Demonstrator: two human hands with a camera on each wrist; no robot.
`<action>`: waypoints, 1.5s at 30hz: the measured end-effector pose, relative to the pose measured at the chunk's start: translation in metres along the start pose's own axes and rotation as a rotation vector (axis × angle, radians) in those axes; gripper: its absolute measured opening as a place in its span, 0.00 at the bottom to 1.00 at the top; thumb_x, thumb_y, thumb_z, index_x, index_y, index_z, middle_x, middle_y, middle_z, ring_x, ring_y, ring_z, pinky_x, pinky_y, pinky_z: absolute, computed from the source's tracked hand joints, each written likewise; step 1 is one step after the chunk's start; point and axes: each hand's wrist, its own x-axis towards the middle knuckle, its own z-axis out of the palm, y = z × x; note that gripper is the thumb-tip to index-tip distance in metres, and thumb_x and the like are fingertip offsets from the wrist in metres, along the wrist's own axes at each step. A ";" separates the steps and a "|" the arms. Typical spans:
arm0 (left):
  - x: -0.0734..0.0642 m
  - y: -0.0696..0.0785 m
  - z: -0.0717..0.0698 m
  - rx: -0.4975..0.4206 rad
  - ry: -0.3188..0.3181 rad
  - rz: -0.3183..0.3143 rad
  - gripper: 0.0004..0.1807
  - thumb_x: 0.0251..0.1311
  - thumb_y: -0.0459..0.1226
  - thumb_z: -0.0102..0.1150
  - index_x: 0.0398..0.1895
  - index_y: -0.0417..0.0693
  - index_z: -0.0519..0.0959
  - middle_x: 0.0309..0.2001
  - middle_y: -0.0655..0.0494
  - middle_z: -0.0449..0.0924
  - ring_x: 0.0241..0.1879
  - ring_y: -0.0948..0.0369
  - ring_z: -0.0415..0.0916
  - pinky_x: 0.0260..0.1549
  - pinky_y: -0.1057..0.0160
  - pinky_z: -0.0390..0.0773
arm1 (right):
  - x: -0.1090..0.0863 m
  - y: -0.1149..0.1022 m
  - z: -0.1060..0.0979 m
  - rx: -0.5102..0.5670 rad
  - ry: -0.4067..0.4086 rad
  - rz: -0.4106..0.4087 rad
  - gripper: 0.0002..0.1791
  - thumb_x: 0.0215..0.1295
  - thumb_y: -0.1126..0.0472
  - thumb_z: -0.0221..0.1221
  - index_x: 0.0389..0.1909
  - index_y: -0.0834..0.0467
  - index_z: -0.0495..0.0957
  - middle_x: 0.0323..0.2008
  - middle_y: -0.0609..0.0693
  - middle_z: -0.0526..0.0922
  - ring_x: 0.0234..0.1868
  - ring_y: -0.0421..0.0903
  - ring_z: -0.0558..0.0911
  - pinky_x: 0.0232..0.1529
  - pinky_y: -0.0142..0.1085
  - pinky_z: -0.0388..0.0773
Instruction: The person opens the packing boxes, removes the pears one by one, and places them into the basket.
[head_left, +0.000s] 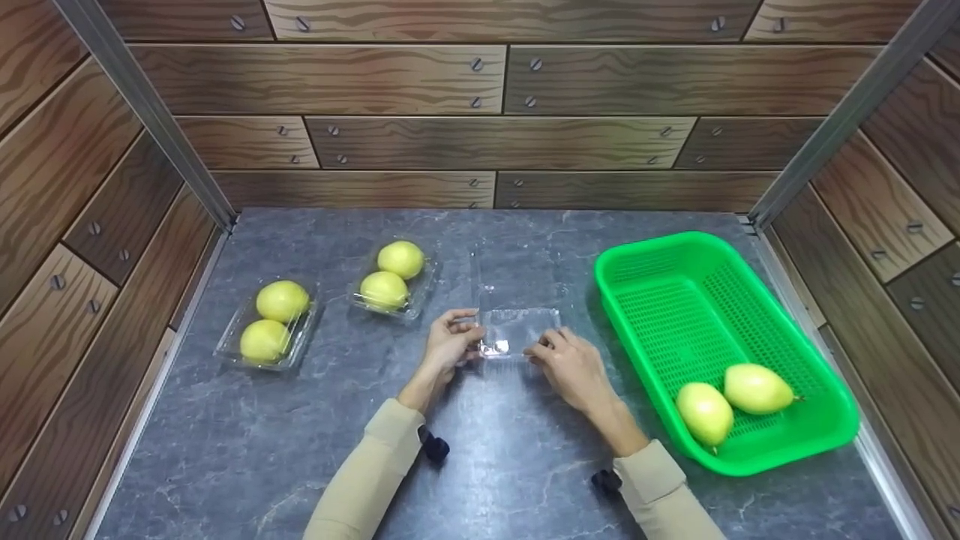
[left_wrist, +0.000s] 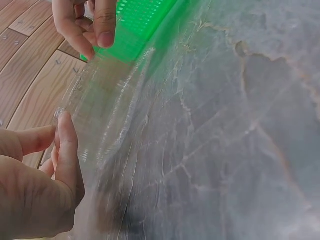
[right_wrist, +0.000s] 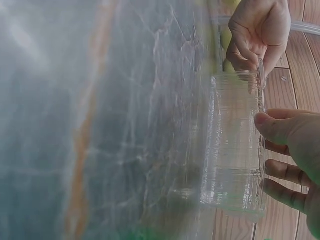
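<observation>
A clear plastic clamshell box stands on the table in front of me, its lid folded open toward the back. Nothing shows inside it. My left hand pinches the rim at its left side between thumb and fingers. At the right front corner, my right hand grips the rim; the right wrist view has its thumb on the near side of the edge. Two yellow-green pears lie in a green plastic basket to the right of my right hand.
To the left stand two closed clear boxes: the nearer box and the farther box, each with two yellow-green fruits. The table is grey marbled, with wood-patterned walls at its back and sides.
</observation>
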 end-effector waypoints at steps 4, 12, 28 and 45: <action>0.007 0.003 0.002 -0.009 -0.005 -0.007 0.26 0.62 0.23 0.65 0.64 0.32 0.74 0.32 0.60 0.77 0.24 0.66 0.78 0.18 0.72 0.84 | 0.004 0.004 0.002 -0.016 0.010 0.014 0.07 0.58 0.58 0.75 0.37 0.48 0.91 0.32 0.46 0.85 0.33 0.45 0.80 0.29 0.34 0.81; 0.022 0.009 0.008 0.006 -0.010 -0.013 0.26 0.63 0.24 0.65 0.65 0.33 0.75 0.34 0.59 0.79 0.26 0.64 0.80 0.23 0.70 0.87 | 0.009 0.014 0.008 -0.037 0.041 0.044 0.06 0.58 0.58 0.75 0.37 0.49 0.92 0.32 0.47 0.86 0.33 0.47 0.81 0.29 0.37 0.82; 0.046 0.013 0.021 -0.033 -0.022 -0.020 0.25 0.66 0.24 0.63 0.67 0.34 0.74 0.32 0.60 0.79 0.25 0.65 0.79 0.22 0.71 0.86 | 0.019 0.026 0.017 -0.055 0.043 0.158 0.05 0.61 0.58 0.73 0.38 0.50 0.91 0.35 0.49 0.87 0.35 0.50 0.81 0.30 0.43 0.83; 0.068 0.020 0.035 -0.017 0.001 -0.062 0.25 0.68 0.29 0.65 0.68 0.40 0.77 0.47 0.45 0.88 0.27 0.64 0.80 0.27 0.69 0.87 | 0.029 0.043 0.025 -0.111 0.052 0.208 0.06 0.66 0.62 0.69 0.41 0.50 0.92 0.37 0.51 0.87 0.37 0.54 0.82 0.31 0.45 0.84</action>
